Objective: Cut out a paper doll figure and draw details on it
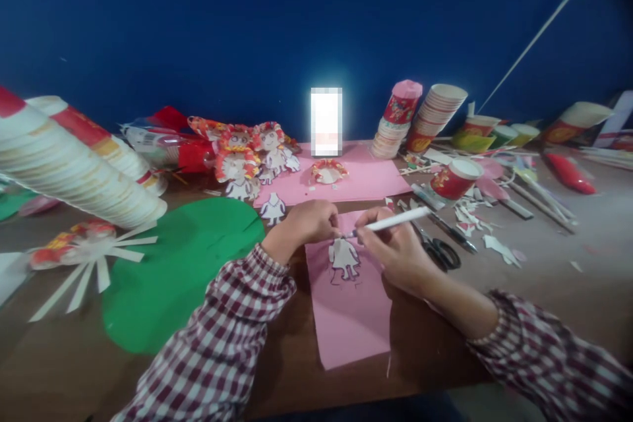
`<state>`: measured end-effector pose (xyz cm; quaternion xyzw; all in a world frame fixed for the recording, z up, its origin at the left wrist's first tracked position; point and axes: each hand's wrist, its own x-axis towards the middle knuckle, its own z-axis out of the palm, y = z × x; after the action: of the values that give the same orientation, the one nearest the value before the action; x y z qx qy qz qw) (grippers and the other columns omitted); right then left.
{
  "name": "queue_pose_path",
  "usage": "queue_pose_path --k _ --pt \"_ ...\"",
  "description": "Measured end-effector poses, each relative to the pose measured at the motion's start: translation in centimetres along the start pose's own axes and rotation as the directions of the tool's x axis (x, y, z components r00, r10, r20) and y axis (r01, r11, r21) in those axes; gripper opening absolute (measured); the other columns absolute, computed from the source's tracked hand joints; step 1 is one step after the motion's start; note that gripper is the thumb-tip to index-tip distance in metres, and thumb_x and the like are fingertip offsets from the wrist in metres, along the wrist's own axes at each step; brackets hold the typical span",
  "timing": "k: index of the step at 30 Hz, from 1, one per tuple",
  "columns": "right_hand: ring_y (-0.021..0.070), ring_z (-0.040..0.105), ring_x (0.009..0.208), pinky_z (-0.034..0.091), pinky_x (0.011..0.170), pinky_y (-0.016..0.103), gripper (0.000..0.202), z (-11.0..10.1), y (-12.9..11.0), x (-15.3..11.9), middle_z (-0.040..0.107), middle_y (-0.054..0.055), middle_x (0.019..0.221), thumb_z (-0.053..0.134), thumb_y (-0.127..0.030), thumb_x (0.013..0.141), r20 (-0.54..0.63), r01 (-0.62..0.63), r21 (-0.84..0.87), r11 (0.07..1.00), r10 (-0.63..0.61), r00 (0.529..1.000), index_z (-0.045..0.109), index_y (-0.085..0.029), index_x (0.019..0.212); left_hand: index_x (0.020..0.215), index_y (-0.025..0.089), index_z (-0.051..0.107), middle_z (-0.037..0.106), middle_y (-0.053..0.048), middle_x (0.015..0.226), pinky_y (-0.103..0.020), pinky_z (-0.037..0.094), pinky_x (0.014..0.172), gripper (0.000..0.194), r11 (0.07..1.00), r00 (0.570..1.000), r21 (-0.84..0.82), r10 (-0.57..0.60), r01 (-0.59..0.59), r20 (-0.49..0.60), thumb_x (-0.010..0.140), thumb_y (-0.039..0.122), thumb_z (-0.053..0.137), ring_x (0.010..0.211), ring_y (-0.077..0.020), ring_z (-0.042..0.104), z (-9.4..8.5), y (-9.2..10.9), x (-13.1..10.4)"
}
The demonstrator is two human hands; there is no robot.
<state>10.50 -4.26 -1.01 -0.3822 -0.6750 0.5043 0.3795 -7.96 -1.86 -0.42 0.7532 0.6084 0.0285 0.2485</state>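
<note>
In my right hand (395,247) is a white marker pen (398,219), its tip at the top of a small white paper doll cutout (344,257) with a dark outline. The cutout lies on a strip of pink paper (353,330), and short dark marks show around its feet. My left hand (316,221) has its fingers pinched together at the cutout's top edge, close to the pen tip. Another white body cutout (273,209) lies beyond my left wrist. Just right of my right hand are black-handled scissors (442,254), partly covered.
A green paper sheet (182,277) lies left, beside stacked paper cups (84,165). Paper dolls (237,158) and a pink sheet (291,191) are at the back. More cup stacks (432,119), a single cup (455,178), a pen (452,231) and paper scraps (499,248) occupy the right.
</note>
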Motion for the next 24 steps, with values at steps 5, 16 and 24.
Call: queue_pose_path --k 5,16,24 --pt "0.0096 0.045 0.050 0.036 0.045 0.021 0.011 1.3 1.0 -0.5 0.051 -0.003 0.057 0.057 -0.026 0.081 -0.024 -0.058 -0.131 0.990 0.055 0.998 0.054 -0.017 0.075 0.080 0.023 0.068 0.069 0.000 0.079 -0.025 0.040 0.058 0.018 0.999 0.999 -0.013 0.034 -0.034 0.002 0.068 0.037 0.067 0.072 -0.0172 0.062 -0.1 -0.2 0.0" --pt "0.0102 0.042 0.050 0.032 0.045 0.023 0.020 1.9 3.1 -0.6 0.048 -0.003 0.058 0.060 -0.038 0.084 0.018 -0.055 -0.175 0.983 0.059 0.998 0.056 -0.019 0.080 0.080 0.024 0.068 0.070 -0.001 0.081 -0.027 0.042 0.062 0.016 0.999 0.999 -0.029 0.018 -0.017 0.027 0.068 0.034 0.066 0.073 -0.0184 0.062 -0.2 -0.3 0.3" --pt "0.0112 0.045 0.052 0.035 0.047 0.024 0.020 1.9 3.1 -0.5 0.051 -0.002 0.061 0.059 -0.038 0.086 0.020 -0.043 -0.181 0.983 0.048 0.999 0.056 -0.019 0.081 0.082 0.025 0.068 0.069 -0.001 0.084 -0.027 0.042 0.064 0.018 1.000 1.000 -0.010 -0.003 0.003 0.030 0.068 0.036 0.067 0.074 -0.0180 0.062 0.0 -0.4 0.5"
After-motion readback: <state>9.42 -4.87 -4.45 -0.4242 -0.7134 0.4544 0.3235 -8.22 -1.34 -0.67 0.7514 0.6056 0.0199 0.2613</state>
